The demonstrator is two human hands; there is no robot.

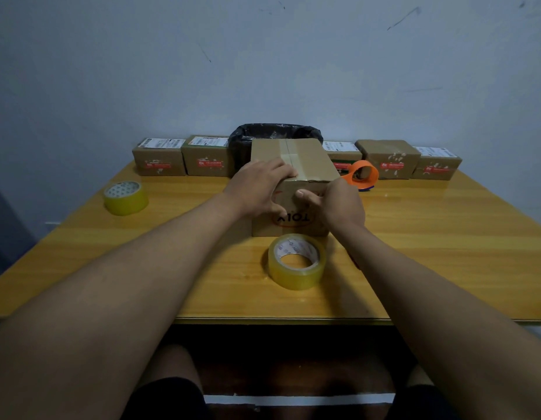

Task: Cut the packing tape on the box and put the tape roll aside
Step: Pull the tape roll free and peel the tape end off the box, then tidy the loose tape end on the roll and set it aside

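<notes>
A brown cardboard box [305, 159] stands in the middle of the wooden table [445, 253], with a strip of clear packing tape along its top seam. My left hand [257, 186] lies flat on the box's near top edge and left front face. My right hand [336, 204] presses its fingers against the front face, thumb pointing left; whether it holds anything is hidden. A yellowish clear tape roll [297, 261] lies flat on the table just in front of the box, touched by neither hand.
A second tape roll [126, 197] lies at the left. An orange tape dispenser [362, 174] sits right of the box. Several small parcels [387, 159] line the back edge beside a black-bagged bin [272, 134]. The table's near edge is at my lap.
</notes>
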